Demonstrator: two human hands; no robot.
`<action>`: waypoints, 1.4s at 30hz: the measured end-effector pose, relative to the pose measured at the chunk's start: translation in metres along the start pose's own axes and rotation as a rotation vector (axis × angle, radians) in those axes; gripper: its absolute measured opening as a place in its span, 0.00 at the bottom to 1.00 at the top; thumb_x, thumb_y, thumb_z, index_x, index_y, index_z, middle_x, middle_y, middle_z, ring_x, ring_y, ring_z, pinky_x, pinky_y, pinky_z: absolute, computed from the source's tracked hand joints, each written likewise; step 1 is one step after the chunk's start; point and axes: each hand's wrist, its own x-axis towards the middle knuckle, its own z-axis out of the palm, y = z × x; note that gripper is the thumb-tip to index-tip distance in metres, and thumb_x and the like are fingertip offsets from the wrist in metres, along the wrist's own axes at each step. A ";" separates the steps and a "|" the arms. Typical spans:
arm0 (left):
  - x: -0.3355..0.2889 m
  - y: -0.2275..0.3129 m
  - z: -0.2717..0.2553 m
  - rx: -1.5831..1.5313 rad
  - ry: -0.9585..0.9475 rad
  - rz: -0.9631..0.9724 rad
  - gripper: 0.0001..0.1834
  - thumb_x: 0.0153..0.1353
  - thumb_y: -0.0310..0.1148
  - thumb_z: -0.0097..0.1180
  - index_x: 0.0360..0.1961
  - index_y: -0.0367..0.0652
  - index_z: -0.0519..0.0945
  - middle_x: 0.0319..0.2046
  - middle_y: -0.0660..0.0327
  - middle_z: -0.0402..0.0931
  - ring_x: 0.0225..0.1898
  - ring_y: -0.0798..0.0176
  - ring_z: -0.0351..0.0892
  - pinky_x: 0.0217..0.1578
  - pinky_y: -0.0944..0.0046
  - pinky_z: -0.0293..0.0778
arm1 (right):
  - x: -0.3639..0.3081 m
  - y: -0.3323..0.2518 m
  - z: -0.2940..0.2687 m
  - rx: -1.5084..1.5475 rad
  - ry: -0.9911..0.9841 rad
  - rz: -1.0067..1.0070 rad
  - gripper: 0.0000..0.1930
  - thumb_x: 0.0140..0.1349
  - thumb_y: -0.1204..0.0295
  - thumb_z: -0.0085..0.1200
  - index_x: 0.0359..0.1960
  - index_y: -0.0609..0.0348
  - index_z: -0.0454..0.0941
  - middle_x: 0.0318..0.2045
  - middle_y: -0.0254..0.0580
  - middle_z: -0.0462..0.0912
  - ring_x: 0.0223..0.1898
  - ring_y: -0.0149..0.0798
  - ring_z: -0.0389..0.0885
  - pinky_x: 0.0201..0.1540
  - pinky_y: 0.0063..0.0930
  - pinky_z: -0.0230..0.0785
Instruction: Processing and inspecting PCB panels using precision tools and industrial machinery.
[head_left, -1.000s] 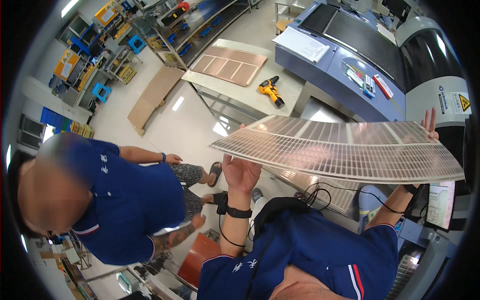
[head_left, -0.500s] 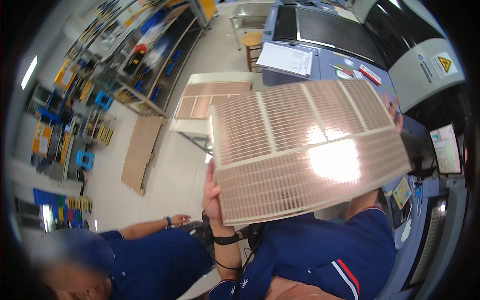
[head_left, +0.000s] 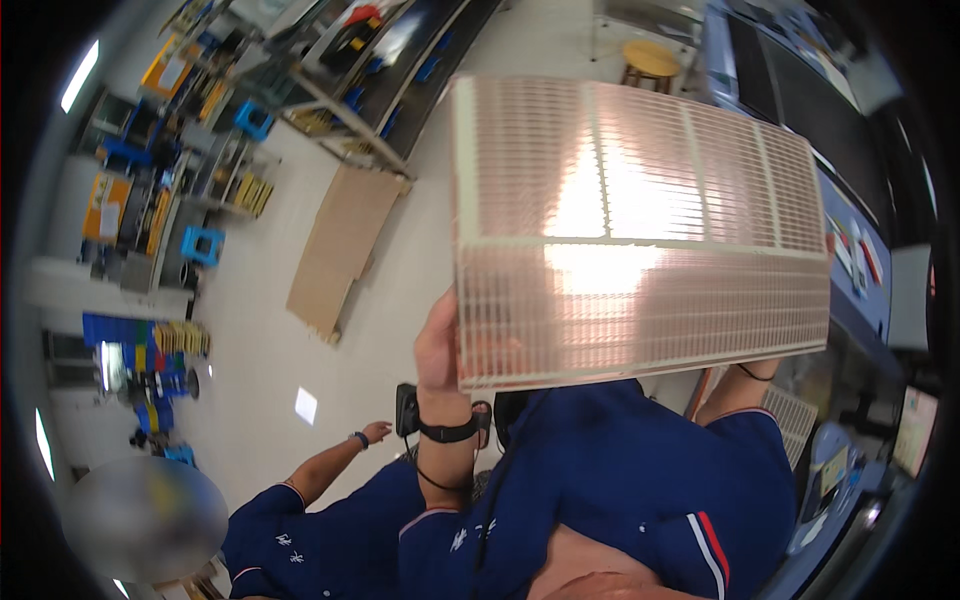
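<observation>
A large, thin circuit board panel (head_left: 640,300), copper-coloured and glossy, is held up in front of me. Pale strips split it into blocks of fine rows, and bright light glares off its upper middle. My left hand (head_left: 438,345) grips its lower left edge, with the fingers partly behind the board. My right forearm (head_left: 738,390) rises behind the panel's lower right. That hand is almost wholly hidden, with only a sliver of skin at the right edge. Beyond the right arm, part of another gridded panel (head_left: 790,422) shows.
A co-worker's arm (head_left: 335,462) reaches in at lower left, close to my left forearm. Flattened cardboard (head_left: 345,245) lies on the floor. A metal shelf rack (head_left: 345,115) stands behind it. Far right are a blue-grey machine (head_left: 850,240), a screen (head_left: 915,430) and a round stool (head_left: 650,62).
The panel has levelled out and moved slightly up. My view has turned, so the machine sits farther right. The table with another panel has left its former place in view. Both hands keep their hold.
</observation>
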 end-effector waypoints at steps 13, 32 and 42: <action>0.156 0.203 -0.095 0.126 -0.142 -0.203 0.31 0.70 0.45 0.39 0.63 0.29 0.61 0.53 0.45 0.73 0.50 0.54 0.78 0.50 0.56 0.76 | 0.028 0.222 0.076 -0.083 0.247 -0.072 0.26 0.70 0.58 0.38 0.62 0.62 0.66 0.64 0.51 0.66 0.64 0.51 0.66 0.61 0.47 0.65; 0.409 0.386 -0.168 0.184 -0.048 -0.336 0.30 0.72 0.43 0.35 0.65 0.29 0.60 0.61 0.42 0.65 0.57 0.49 0.73 0.57 0.52 0.72 | 0.156 0.368 0.133 -0.232 0.376 -0.504 0.26 0.70 0.58 0.38 0.63 0.62 0.65 0.63 0.51 0.67 0.63 0.51 0.68 0.62 0.47 0.65; 0.591 0.367 -0.183 0.903 0.157 0.101 0.33 0.70 0.49 0.41 0.65 0.31 0.61 0.60 0.44 0.68 0.55 0.49 0.75 0.53 0.54 0.76 | 0.267 0.388 0.060 -0.159 0.391 -0.674 0.26 0.70 0.59 0.38 0.63 0.62 0.64 0.63 0.51 0.67 0.62 0.51 0.68 0.62 0.47 0.65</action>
